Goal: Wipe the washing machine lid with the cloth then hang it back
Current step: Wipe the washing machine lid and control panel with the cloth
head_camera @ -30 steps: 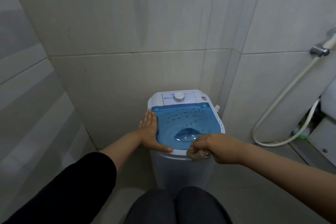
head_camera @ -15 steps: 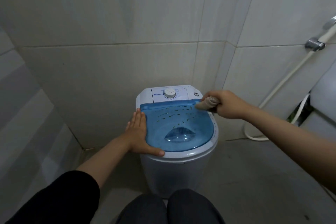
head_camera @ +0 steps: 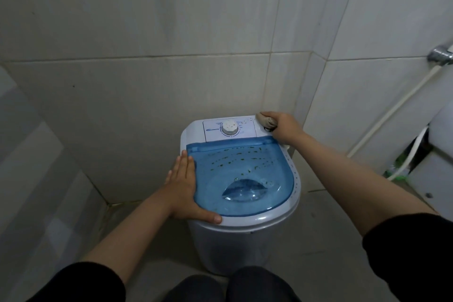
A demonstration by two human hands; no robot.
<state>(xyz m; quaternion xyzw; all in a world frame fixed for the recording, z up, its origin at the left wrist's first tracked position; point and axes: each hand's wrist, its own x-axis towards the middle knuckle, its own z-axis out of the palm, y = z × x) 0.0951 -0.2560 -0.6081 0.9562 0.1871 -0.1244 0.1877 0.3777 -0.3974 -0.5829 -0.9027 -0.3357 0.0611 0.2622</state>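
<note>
A small white washing machine (head_camera: 245, 247) stands against the tiled wall, its translucent blue lid (head_camera: 245, 174) closed. My left hand (head_camera: 186, 189) lies flat and open on the lid's left edge, thumb along the front rim. My right hand (head_camera: 282, 129) is closed around a bunched beige cloth (head_camera: 264, 120), pressing it on the white control panel's far right corner, beside the round dial (head_camera: 230, 127).
Tiled walls close in behind and to the left. A chrome tap (head_camera: 440, 55) with a white hose (head_camera: 392, 115) runs down the right wall. A white fixture (head_camera: 438, 167) stands at the right edge. My knees (head_camera: 232, 287) sit just before the machine.
My right hand carried the cloth from the lid's front edge, along the right side, up to the back right corner of the control panel. The left hand stayed put.
</note>
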